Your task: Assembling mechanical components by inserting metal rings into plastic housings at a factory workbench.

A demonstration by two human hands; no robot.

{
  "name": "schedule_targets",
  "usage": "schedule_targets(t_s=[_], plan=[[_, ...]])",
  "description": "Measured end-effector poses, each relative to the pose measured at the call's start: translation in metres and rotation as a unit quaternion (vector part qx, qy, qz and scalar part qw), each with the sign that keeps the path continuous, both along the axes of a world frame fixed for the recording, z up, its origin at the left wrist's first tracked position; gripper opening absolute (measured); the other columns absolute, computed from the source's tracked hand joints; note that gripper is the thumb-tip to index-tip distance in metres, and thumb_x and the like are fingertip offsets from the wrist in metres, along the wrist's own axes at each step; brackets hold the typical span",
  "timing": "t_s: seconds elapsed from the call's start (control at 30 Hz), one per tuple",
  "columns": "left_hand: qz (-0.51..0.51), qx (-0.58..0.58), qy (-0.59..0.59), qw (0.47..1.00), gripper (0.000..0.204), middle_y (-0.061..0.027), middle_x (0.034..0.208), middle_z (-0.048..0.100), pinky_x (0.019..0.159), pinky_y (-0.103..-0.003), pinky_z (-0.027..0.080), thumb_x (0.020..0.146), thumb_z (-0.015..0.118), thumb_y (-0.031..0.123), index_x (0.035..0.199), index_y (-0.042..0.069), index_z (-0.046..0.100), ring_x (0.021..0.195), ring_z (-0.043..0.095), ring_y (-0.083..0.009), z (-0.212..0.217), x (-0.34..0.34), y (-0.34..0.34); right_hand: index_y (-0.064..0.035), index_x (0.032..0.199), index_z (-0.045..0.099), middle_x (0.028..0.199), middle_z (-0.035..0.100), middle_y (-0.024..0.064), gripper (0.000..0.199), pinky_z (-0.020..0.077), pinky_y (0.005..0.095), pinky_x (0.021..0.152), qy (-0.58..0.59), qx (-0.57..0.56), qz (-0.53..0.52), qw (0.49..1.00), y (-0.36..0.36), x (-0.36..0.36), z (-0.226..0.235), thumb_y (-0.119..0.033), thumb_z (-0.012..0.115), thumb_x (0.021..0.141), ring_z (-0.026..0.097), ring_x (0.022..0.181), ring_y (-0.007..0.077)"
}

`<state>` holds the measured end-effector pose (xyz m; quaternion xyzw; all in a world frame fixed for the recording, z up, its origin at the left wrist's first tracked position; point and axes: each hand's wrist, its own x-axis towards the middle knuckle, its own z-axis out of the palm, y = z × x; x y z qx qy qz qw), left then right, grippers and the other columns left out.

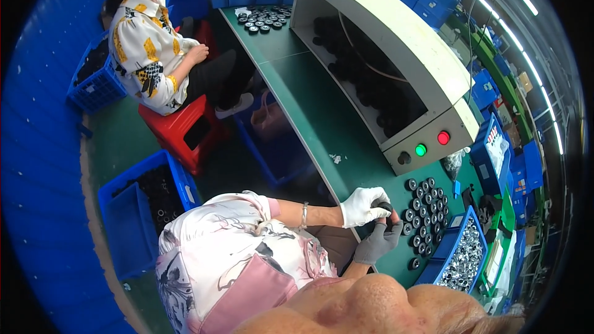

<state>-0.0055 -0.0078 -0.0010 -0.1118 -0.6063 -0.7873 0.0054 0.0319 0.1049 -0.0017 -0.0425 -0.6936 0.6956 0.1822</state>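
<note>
Here, one small black round piece [385, 206] over the green flat-topped counter [291, 96], pinched in the white-gloved left hand [365, 206]; grey-gloved right hand [380, 240], fingers bent close beside it, grip impossible to tell; black silver-centred discs [428, 198] grouped nearby.

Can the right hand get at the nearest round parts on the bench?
Probably yes: the right hand is close beside the round parts, nothing visibly between, though it is at the black piece.
</note>
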Motion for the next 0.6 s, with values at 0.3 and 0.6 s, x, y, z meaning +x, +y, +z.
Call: schedule_targets(t_s=[0.3,0.6], plan=[[-0.092,0.075,-0.078,0.99,0.015,-0.0082,0.096,0.072,0.074,-0.029,0.057,0.091,0.07,0.002,0.105,-0.001,0.065,0.084,0.067,-0.0125,0.004,0.003,0.004,0.0034,0.116,0.06,0.108,0.064,0.008,0.021,0.0464,0.0273,0.09,0.039,-0.096,0.01,0.995,0.004,0.01,0.001,-0.009,0.052,0.1,0.058,0.1,0.0143],[-0.1,0.133,-0.066,0.984,0.03,-0.0103,0.111,0.068,0.076,-0.027,0.058,0.097,0.063,0.004,0.125,-0.006,0.06,0.087,0.068,-0.0148,-0.003,0.0,0.006,0.0006,0.11,0.065,0.092,0.063,-0.0013,0.017,0.0433,0.0193,0.069,0.001,-0.22,0.035,0.975,0.015,-0.003,0.011,-0.01,0.056,0.1,0.055,0.078,0.005]])
